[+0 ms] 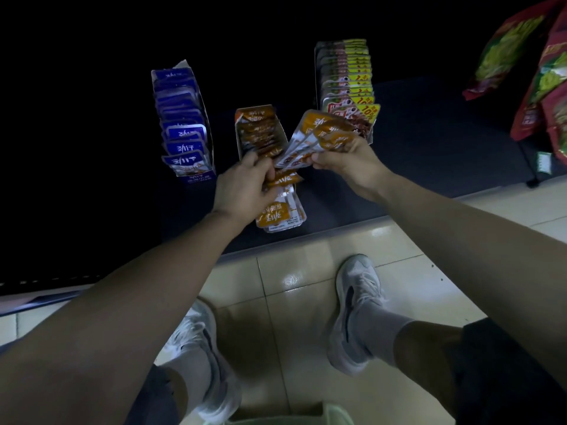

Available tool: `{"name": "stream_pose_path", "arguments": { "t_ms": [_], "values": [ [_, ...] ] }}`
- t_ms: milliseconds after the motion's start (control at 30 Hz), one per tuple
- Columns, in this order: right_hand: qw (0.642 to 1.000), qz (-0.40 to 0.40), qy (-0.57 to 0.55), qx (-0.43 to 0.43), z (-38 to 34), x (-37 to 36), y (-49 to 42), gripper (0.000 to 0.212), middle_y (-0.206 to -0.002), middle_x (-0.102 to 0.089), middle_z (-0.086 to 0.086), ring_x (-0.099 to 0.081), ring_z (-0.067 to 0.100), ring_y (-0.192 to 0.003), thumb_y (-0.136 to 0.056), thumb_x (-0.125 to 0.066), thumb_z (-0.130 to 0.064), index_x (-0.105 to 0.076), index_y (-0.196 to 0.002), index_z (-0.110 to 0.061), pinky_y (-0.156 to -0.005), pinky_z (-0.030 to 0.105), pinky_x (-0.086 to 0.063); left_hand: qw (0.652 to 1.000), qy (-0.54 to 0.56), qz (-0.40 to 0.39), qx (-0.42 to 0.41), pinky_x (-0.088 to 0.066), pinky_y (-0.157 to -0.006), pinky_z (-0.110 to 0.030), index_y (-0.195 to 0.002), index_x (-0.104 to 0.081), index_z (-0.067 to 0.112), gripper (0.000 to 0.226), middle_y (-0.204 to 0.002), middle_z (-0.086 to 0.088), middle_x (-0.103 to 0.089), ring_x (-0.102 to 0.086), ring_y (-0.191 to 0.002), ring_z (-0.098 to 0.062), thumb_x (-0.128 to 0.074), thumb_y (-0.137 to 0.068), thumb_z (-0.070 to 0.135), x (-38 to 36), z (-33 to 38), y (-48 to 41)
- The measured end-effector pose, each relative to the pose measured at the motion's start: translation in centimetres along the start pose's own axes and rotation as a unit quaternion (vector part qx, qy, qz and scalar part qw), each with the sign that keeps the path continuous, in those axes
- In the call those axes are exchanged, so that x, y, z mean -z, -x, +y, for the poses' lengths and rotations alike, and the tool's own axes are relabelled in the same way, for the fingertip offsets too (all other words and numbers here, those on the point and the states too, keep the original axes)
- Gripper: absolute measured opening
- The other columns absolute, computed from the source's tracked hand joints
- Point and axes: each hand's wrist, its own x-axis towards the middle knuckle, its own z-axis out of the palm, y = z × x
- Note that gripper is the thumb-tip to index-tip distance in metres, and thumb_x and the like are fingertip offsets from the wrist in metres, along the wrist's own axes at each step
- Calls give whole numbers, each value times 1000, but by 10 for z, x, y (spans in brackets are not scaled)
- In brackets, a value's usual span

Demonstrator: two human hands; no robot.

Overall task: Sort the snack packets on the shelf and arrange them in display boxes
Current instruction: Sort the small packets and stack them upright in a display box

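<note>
On the dark low shelf (pixel 429 154) an orange display box (pixel 260 133) holds a row of orange snack packets. My right hand (pixel 346 164) grips a fanned bunch of orange packets (pixel 319 136) just right of that box. Over the box's front end, my left hand (pixel 245 185) pinches an orange packet (pixel 283 179). A small stack of orange packets (pixel 280 214) lies flat near the shelf's front edge, below my left hand.
A blue display box (pixel 184 124) full of blue packets stands at the left. A box of red and yellow packets (pixel 346 78) stands at the back right. Large red and green bags (pixel 534 69) hang at the far right. Below are the tiled floor and my shoes.
</note>
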Motion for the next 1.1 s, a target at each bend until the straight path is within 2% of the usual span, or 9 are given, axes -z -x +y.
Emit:
{"name": "stream_pose_path", "arguments": {
  "t_ms": [133, 300, 467, 633, 733, 800, 833, 967, 1100],
  "values": [
    [999, 2, -40, 27, -4, 2, 2, 15, -86, -72, 3, -69, 17, -86, -87, -60, 8, -65, -95, -3, -83, 29, -54, 998, 42, 52, 19, -38, -63, -28, -81, -64, 13, 9, -95, -2, -58, -59, -84, -19, -69, -84, 20, 2, -3, -3],
    [997, 3, -63, 38, -4, -8, -6, 18, -91, -72, 3, -68, 17, -91, -86, -60, 10, -64, -99, -2, -84, 28, -53, 998, 36, 53, 22, -40, -66, -29, -75, -62, 12, 12, -94, -3, -56, -56, -89, -21, -71, -80, 16, 3, -15, -1],
    [994, 15, -96, 53, -7, -28, -18, 29, -109, -65, 14, -63, 24, -105, -85, -63, 8, -59, -113, 4, -90, 30, -53, 997, 39, 64, 35, -38, -65, -29, -75, -62, 10, 14, -92, -3, -50, -52, -92, -21, -73, -79, 18, 4, -25, 2],
    [999, 6, -24, 33, 2, -30, -24, 34, -111, -67, 15, -63, 25, -109, -78, -70, 6, -61, -111, 6, -104, 40, -46, 997, 37, 66, 34, -38, -66, -30, -76, -61, 12, 15, -95, -4, -51, -50, -94, -20, -73, -79, 21, 5, -25, 0],
    [997, 17, -63, 35, -1, -24, -22, 27, -102, -69, 14, -66, 26, -100, -78, -67, 3, -62, -105, 5, -94, 35, -52, 996, 48, 67, 35, -37, -67, -29, -75, -60, 13, 16, -94, -2, -50, -51, -92, -19, -74, -79, 20, 4, -26, -1],
    [993, -8, -114, 35, -9, -17, -21, 11, -87, -71, 8, -68, 21, -86, -85, -60, 6, -63, -91, -3, -82, 30, -54, 994, 63, 75, 44, -38, -68, -28, -76, -60, 14, 16, -94, 0, -49, -50, -92, -17, -74, -79, 21, 4, -26, -2],
    [991, -33, -129, 26, -12, -12, -20, 14, -84, -71, 6, -68, 20, -82, -88, -56, 7, -62, -87, -5, -79, 29, -54, 993, 72, 78, 51, -39, -68, -28, -78, -60, 14, 16, -95, 2, -47, -50, -92, -16, -74, -80, 22, 4, -25, -4],
    [985, -151, -75, -24, -11, -3, -11, 17, -89, -71, 10, -68, 20, -86, -90, -53, 8, -64, -93, -4, -80, 28, -54, 991, 87, 78, 59, -42, -64, -29, -81, -62, 12, 16, -94, 3, -46, -53, -84, -16, -75, -79, 21, 5, -26, -9],
    [986, -126, -102, -29, -2, 0, -5, 18, -91, -73, 9, -69, 21, -91, -89, -53, 8, -66, -97, -3, -85, 28, -54, 983, 128, 93, 88, -42, -59, -27, -78, -63, 11, 15, -77, 3, -55, -53, -67, -13, -76, -78, 18, 6, -27, -9]
  ]
}}
